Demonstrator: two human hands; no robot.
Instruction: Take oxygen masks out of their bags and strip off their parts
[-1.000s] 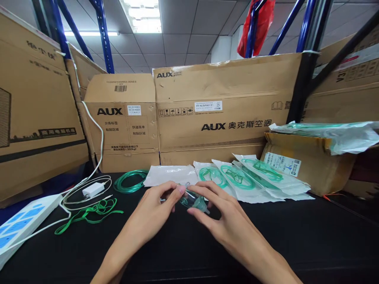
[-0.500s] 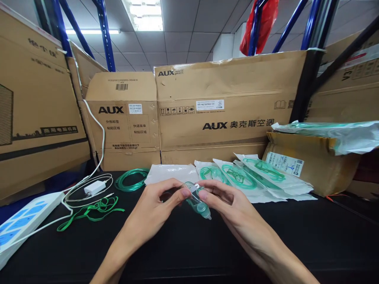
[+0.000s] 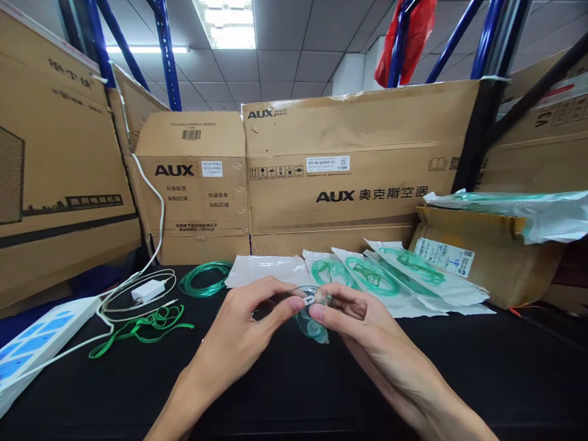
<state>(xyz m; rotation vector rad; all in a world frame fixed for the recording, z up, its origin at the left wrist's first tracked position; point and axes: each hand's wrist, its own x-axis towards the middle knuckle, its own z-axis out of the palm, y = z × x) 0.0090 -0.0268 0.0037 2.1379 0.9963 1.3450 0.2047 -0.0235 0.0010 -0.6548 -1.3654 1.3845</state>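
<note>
**A:** Where is the piece right now?

**B:** It's at lower centre of the frame. The clear green mask (image 3: 313, 320) is held just off the black bench (image 3: 459, 380), between the left hand (image 3: 239, 334) and the right hand (image 3: 367, 327). The fingers (image 3: 294, 304) of both hands are closed in a pinch on its upper edge, by a small white tab. The nozzle hangs downward.

**A:** What could go wrong?

**B:** The hold looks thin to me, with only fingertips on soft, slick plastic. An uneven pull between the hands could let it slip and drop to the bench, or crease the shell. The sealed packets (image 3: 395, 278) lie just behind the knuckles, so a jerk might scatter them.

**A:** And compared with earlier?

**B:** A second ago the right hand lay spread almost flat over the mask, low by the bench. Now its fingers are curled in and the thumbs nearly meet, with the mask raised and more upright. The green tubing coil (image 3: 202, 278) and green strap (image 3: 142, 327) at left haven't moved.
</note>
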